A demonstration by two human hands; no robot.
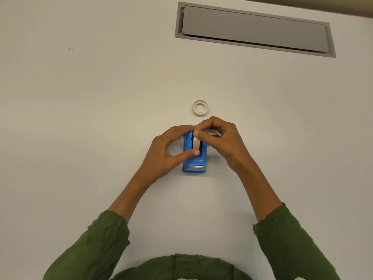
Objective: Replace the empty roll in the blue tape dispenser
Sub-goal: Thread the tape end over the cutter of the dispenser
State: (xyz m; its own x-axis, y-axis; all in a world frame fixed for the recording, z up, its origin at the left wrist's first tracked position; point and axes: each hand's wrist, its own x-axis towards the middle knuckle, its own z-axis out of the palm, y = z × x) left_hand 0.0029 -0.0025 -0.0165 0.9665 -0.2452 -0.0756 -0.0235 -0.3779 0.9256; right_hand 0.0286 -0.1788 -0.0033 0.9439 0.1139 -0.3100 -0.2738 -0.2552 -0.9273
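Observation:
A blue tape dispenser (pixel 194 164) stands on the white table, its metal cutter toward me. A white roll (pixel 196 142) sits in its slot. My left hand (pixel 168 152) grips the dispenser, thumb on its top and fingers at the far end. My right hand (pixel 220 140) pinches the top of the roll with thumb and forefinger. A second white roll (pixel 200 107) lies flat on the table just beyond the hands. Which of the two rolls is empty cannot be told.
A grey cable hatch (pixel 254 29) is set into the table (pixel 80 118) at the back right. My green sleeves come in from the bottom corners.

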